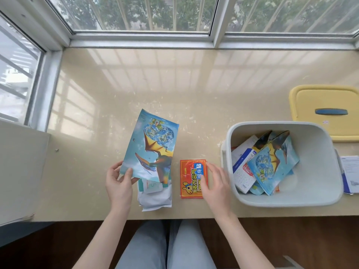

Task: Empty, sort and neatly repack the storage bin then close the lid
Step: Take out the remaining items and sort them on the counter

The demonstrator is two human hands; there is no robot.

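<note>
Knees in pale denim sitting below the bench (116,84); left hand (119,183) pinching a dinosaur booklet (150,146) over white packets (155,199), right hand (215,183) lying slack-fingered on an orange sachet (191,178), storage bin (318,171) standing half-full rightward, lid (326,111) behind: booklet risking slipping, toppling the unsorted heap.

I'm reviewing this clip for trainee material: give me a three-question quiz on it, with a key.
1. True or false: the yellow lid is on the bin.
2. Which hand holds the dinosaur booklet? A) left B) right C) neither
3. What does the right hand touch?

Key:
1. False; it lies on the counter behind the open bin.
2. A, the left hand.
3. The orange packet, flat on the counter.
</note>
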